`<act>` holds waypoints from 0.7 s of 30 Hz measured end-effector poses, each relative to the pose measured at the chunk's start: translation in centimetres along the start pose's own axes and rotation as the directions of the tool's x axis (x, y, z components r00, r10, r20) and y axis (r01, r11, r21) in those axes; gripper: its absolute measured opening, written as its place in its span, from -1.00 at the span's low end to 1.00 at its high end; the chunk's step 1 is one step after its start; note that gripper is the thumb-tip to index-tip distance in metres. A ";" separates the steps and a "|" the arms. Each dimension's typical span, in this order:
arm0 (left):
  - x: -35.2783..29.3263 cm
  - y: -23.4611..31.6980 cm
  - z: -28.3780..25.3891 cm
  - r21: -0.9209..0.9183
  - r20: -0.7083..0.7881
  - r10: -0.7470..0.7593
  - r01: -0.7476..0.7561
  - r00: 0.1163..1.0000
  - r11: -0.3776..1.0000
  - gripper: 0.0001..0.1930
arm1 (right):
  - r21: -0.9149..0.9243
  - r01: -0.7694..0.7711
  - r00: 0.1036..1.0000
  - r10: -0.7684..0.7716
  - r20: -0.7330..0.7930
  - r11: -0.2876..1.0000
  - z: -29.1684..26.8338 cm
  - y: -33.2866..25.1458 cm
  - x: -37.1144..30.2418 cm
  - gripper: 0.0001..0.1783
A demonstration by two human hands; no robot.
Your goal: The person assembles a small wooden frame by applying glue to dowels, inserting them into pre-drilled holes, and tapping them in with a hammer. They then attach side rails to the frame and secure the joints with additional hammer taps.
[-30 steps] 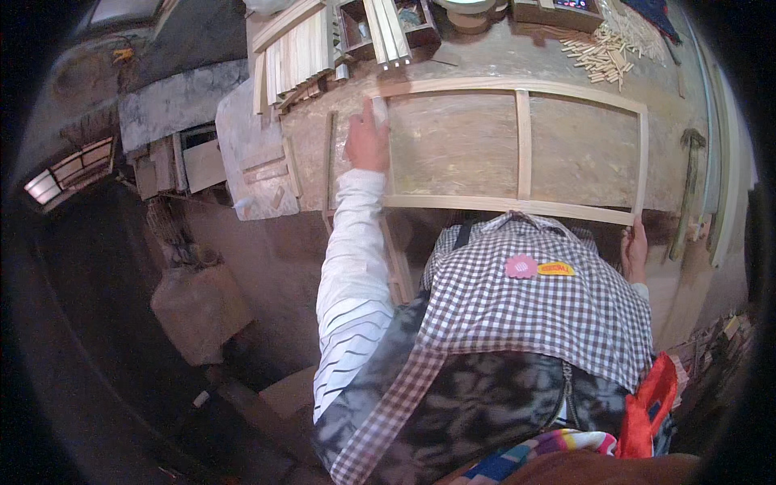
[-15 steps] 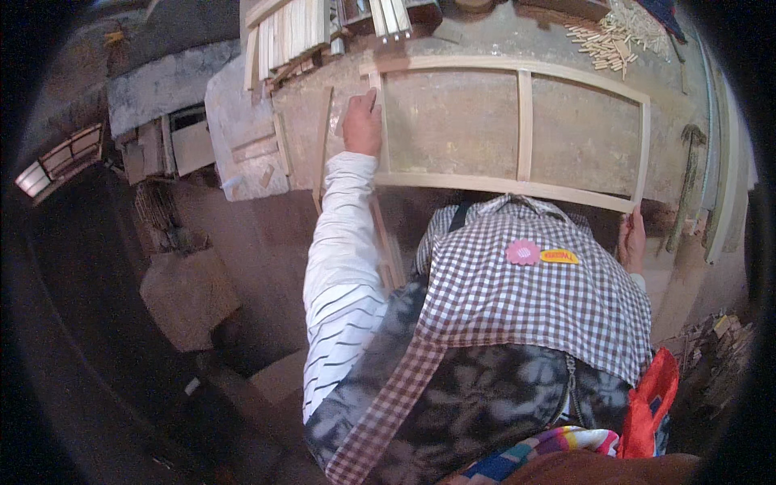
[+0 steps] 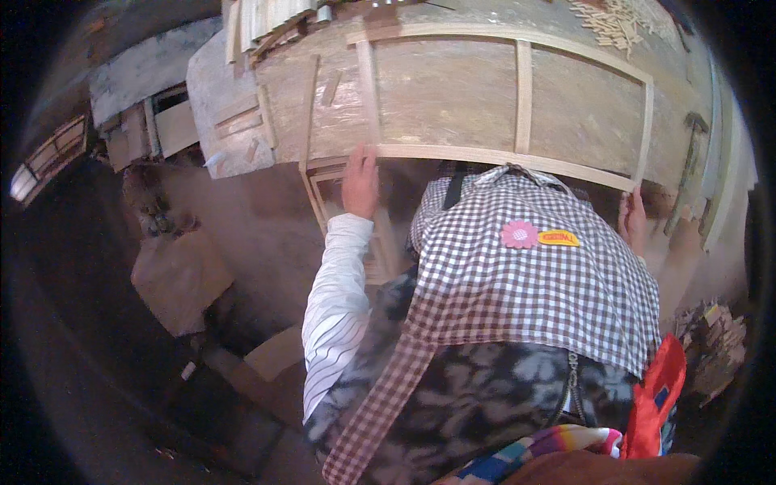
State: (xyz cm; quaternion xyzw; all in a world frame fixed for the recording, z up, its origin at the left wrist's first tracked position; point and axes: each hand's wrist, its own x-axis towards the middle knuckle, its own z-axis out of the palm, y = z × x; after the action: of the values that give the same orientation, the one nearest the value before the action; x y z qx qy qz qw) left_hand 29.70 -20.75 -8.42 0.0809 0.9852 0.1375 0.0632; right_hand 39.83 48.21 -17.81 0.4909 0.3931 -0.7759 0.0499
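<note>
A pale wooden frame [image 3: 524,97], with long rails and a crosspiece between its ends, lies flat on the worktable. My left hand [image 3: 360,186] is at its near left corner, fingers closed over the rail's end. At the near right corner, my right hand [image 3: 634,217] grips the frame; part of that hand is hidden below the wood. Left of the frame, a short loose wood piece [image 3: 331,87] and a longer strip [image 3: 309,109] rest on the tabletop [image 3: 444,97].
Stacked wood strips [image 3: 275,18] stand at the back left, and a heap of small wooden sticks [image 3: 610,24] at the back right. A hammer-like tool [image 3: 689,149] lies right of the frame beside long rails [image 3: 721,162]. Another wooden frame [image 3: 323,190] leans below the table's near edge.
My left hand has come nearer, from the frame's left end piece to its near left corner. The right hand stays at the near right corner. The whole view has shifted slightly.
</note>
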 end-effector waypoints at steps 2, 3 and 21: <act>0.6 0.1 0.1 0.059 -0.040 0.056 -0.054 0.998 0.997 -0.57 | -0.002 0.064 0.997 -0.065 -0.030 0.998 1.0 0.4 -0.4 -0.71; 1.1 0.5 0.0 0.086 -0.055 0.090 -0.085 0.994 0.993 -0.58 | 0.013 0.099 0.995 -0.099 -0.012 0.995 1.3 0.6 -0.5 -0.71; 11.0 17.9 4.4 -0.245 0.326 0.698 -0.656 0.638 0.714 -0.38 | 0.098 0.126 0.992 -0.125 -0.019 0.987 3.0 0.7 0.0 -0.70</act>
State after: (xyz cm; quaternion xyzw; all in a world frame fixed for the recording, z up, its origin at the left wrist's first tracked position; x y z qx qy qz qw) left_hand 22.16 -0.72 -8.70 0.4667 0.8398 0.1825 0.2086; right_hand 38.01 45.79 -17.55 0.4720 0.3846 -0.7929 -0.0257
